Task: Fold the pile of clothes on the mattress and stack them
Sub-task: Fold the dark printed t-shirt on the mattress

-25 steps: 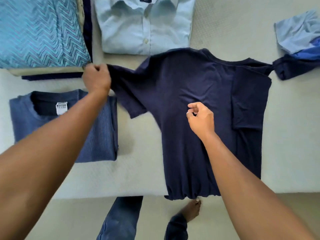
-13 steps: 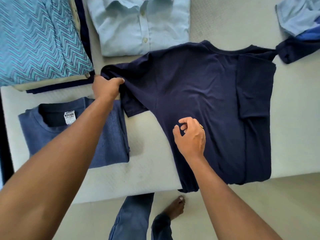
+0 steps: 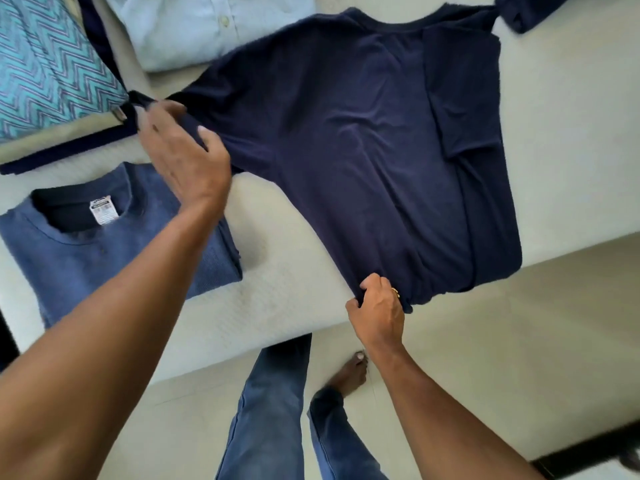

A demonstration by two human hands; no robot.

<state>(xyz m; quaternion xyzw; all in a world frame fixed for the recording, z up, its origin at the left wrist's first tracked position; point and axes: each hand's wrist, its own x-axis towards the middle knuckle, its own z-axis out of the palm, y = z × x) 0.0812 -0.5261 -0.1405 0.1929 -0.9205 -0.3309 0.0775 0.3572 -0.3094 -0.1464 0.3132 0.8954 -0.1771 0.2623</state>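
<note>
Head view: the left hand [image 3: 183,157] grips a sleeve of the navy T-shirt [image 3: 346,133] while the right hand [image 3: 379,306] pinches its hem, apparently to fold that side inward.

Only one piece of writing shows from where I stand, and it cannot be read. It is a small white neck tag [image 3: 104,211] sewn inside the dark collar of the folded blue top [image 3: 104,258], which lies on the left side of the mattress [image 3: 284,292]. The tag sits slightly tilted. A dark strip runs across its upper edge with a few pale marks in it. Below that come several short rows of reddish-orange print, packed close like a size or care block. Every character is too small and too blurred to make out a brand, a word or a number.
</note>
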